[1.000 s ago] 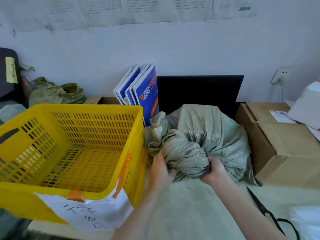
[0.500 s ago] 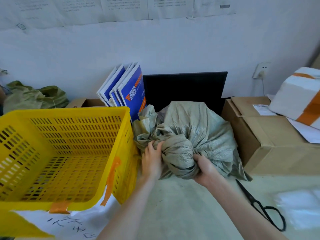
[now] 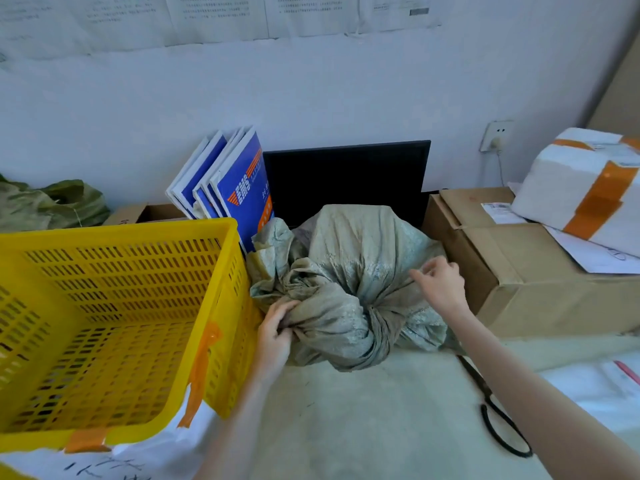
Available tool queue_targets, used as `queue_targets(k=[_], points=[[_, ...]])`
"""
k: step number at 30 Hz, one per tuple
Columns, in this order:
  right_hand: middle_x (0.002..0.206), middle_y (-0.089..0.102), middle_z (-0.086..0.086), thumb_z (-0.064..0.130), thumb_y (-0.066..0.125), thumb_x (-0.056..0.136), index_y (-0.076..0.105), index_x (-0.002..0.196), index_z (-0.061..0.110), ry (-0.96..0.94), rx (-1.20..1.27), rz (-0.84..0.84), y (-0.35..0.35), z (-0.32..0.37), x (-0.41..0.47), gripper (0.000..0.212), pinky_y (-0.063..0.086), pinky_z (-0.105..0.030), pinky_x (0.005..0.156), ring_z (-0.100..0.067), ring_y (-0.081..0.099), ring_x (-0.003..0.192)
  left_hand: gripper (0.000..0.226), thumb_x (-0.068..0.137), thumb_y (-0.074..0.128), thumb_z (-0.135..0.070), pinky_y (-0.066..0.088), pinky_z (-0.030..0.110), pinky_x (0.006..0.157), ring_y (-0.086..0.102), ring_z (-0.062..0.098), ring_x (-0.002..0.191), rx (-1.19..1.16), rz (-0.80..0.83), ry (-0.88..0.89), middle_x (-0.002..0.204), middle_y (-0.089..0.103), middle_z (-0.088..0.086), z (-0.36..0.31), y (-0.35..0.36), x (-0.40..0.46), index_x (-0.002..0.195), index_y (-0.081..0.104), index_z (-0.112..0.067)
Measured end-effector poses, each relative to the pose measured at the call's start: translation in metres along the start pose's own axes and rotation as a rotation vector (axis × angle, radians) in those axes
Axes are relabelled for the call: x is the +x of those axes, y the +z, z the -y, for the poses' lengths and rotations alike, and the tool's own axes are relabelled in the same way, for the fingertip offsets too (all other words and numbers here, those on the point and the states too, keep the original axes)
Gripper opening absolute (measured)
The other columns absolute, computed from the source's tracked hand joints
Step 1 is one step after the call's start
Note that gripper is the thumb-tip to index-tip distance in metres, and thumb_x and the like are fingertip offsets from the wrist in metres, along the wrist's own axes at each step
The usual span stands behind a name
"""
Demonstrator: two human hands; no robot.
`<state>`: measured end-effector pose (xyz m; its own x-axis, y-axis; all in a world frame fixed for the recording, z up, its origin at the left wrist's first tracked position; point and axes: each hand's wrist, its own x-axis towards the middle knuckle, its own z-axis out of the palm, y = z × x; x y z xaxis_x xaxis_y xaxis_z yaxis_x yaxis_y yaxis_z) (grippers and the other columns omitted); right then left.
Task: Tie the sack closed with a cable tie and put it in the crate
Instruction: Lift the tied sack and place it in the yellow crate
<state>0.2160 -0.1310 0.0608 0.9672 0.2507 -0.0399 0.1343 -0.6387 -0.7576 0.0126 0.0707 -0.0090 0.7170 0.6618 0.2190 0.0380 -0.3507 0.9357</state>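
Grey-green sack [image 3: 349, 271] slumped on the table [image 3: 363, 420], just beside the yellow crate [image 3: 114, 317] and in front of a black screen [image 3: 346, 174], its neck twisted into a bunch toward the near side. Left hand [image 3: 275, 332] curled round the gathered fabric at the sack's lower left, fingers pinching a fold; right hand [image 3: 438, 284] hovering at the sack's right flank, fingers loosely bent and parted, apparently gripping nothing. No cable tie visible anywhere in view; scissors [image 3: 491, 407] lying on the table to the right, cardboard box [image 3: 519, 258] behind them. Judged best done by keeping the left grip tight so the twisted neck cannot unwind, gathering loose cloth with the right into one firm rope, and cinching the tie close below the bunch before lifting. Likely snags: slack folds slipping free, crate wall crowding the left wrist
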Motion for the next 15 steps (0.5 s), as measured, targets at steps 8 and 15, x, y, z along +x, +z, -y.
queue_targets(k=[8,15], points=[[0.155,0.012,-0.017,0.048,0.061,0.084,0.009,0.150,0.025,0.231,0.067,0.081,0.022,-0.017,0.030,0.087,0.022,-0.056,0.111,-0.047,0.015,0.139,0.019,0.094,0.057,-0.025,0.046,0.029,0.073,0.060,0.020,0.084,-0.154,-0.335,-0.300,0.083,0.065,0.001,-0.024,0.010,0.020,0.079,0.064,-0.015],[0.149,0.030,-0.017,0.034,0.075,0.077,-0.005,0.151,0.024,0.418,0.322,0.182,0.018,-0.035,0.041,0.109,0.041,-0.048,0.102,-0.040,0.042,0.127,0.096,0.068,0.084,-0.038,0.036,0.047,0.106,0.038,0.035,0.129,-0.140,-0.384,-0.706,0.142,0.033,0.016,-0.024,0.017,0.046,0.139,0.025,-0.016]])
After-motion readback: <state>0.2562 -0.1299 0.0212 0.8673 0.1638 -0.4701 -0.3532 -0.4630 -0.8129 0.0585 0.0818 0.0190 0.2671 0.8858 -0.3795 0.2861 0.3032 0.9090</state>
